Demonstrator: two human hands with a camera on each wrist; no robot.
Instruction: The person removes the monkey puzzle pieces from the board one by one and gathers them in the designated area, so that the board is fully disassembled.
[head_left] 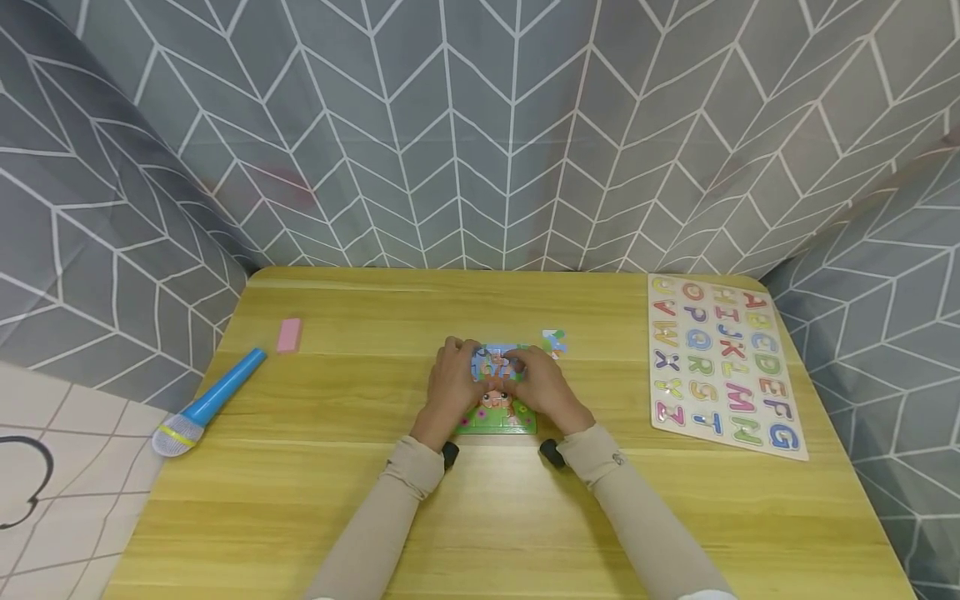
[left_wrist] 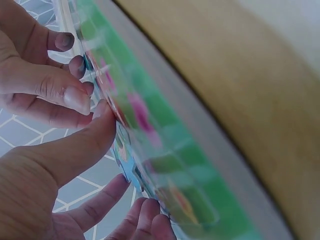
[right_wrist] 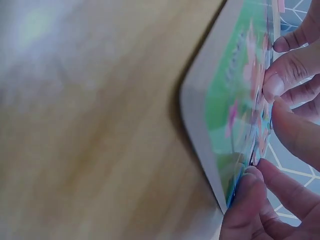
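A jigsaw puzzle [head_left: 497, 421] with a green border and a cartoon animal face lies in the middle of the table. Over its left side bends my left hand [head_left: 452, 375], thumb and fingertips pinching at the pieces near the upper half. My right hand [head_left: 546, 385] does the same from the right, its curled index finger and thumb around the pieces. Both thumbs come close together mid-board. Close up in the left wrist view, a blue piece [left_wrist: 125, 159] shows between the left thumb and fingers. The hands hide parts of the picture. A loose puzzle piece [head_left: 553, 343] lies just beyond the right hand.
At the right lies a wooden alphabet board [head_left: 716, 367] with coloured letters. A blue toy microphone [head_left: 217, 400] rests along the left edge, near a pink block [head_left: 288, 336]. A grey patterned curtain [head_left: 480, 142] hangs behind the wooden table [head_left: 360, 333].
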